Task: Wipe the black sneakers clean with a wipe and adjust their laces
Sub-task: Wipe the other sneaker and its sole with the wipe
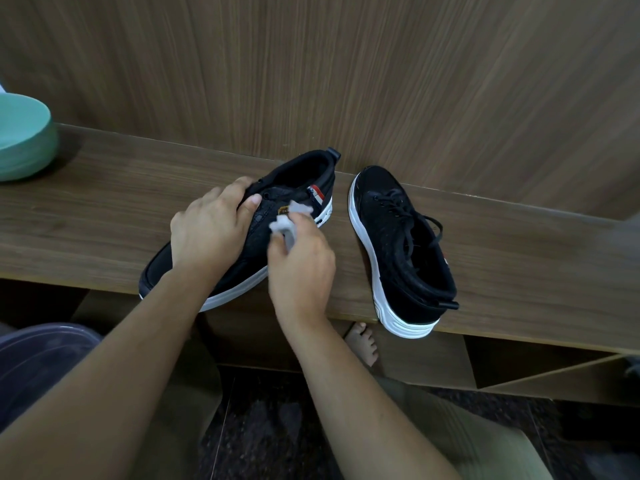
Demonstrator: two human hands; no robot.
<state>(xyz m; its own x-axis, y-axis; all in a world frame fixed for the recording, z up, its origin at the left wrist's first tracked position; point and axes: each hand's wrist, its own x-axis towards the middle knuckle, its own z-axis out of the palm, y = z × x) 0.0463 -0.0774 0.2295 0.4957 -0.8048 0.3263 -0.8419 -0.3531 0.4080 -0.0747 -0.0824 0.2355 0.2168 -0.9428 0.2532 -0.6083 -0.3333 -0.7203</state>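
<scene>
Two black sneakers with white soles lie on a narrow wooden shelf (104, 216). The left sneaker (298, 174) points its toe toward me and to the left. My left hand (211, 230) grips its upper across the lace area, thumb at the tongue. My right hand (301, 268) pinches a crumpled grey-white wipe (289, 220) and holds it against that sneaker's side, near the striped tab. The right sneaker (401, 247) stands apart to the right, heel toward me and overhanging the shelf's front edge, its black laces loose.
A mint-green bowl (20, 143) sits at the shelf's far left. A wood-panel wall rises right behind the shelf. Below the front edge are my knees, a bare foot (362, 344) and a dark stone floor.
</scene>
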